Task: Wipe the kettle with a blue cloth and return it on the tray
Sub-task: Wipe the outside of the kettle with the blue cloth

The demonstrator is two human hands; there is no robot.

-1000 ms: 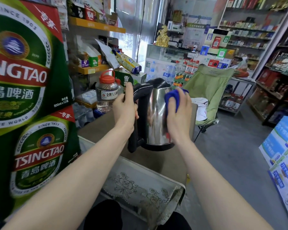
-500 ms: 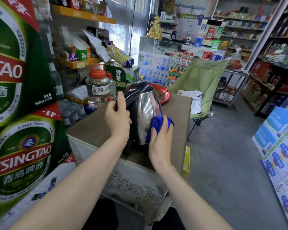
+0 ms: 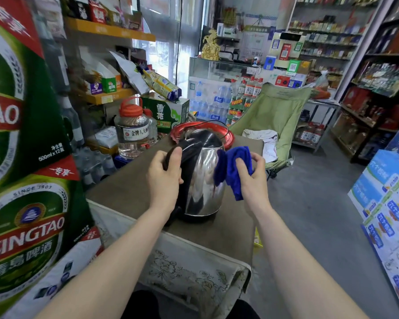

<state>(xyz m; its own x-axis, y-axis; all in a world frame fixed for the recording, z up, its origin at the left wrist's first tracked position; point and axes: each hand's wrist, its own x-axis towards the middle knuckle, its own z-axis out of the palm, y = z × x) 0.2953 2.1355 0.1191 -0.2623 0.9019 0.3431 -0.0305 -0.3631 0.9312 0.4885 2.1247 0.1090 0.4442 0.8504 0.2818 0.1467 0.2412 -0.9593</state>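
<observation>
A steel kettle (image 3: pixel 202 180) with a black lid and handle stands upright on the brown table (image 3: pixel 129 194). My left hand (image 3: pixel 164 176) grips its black handle on the left side. My right hand (image 3: pixel 251 178) holds a bunched blue cloth (image 3: pixel 234 171) just off the kettle's right flank, the cloth's edge close to the steel and mirrored in it. Behind the kettle, at the table's far end, lies a red round tray (image 3: pixel 226 137); the kettle hides most of it.
Stacked green beer cartons (image 3: pixel 21 157) crowd the left. A clear jar with a red lid (image 3: pixel 134 132) stands at the table's far left. A green folding chair (image 3: pixel 279 116) sits behind the table. Blue boxes (image 3: pixel 387 215) lean at the right; open grey floor (image 3: pixel 309 215) lies between.
The kettle has come down from mid-air to stand on the table. My right hand slid the cloth down the steel, then drew it off to the right.
</observation>
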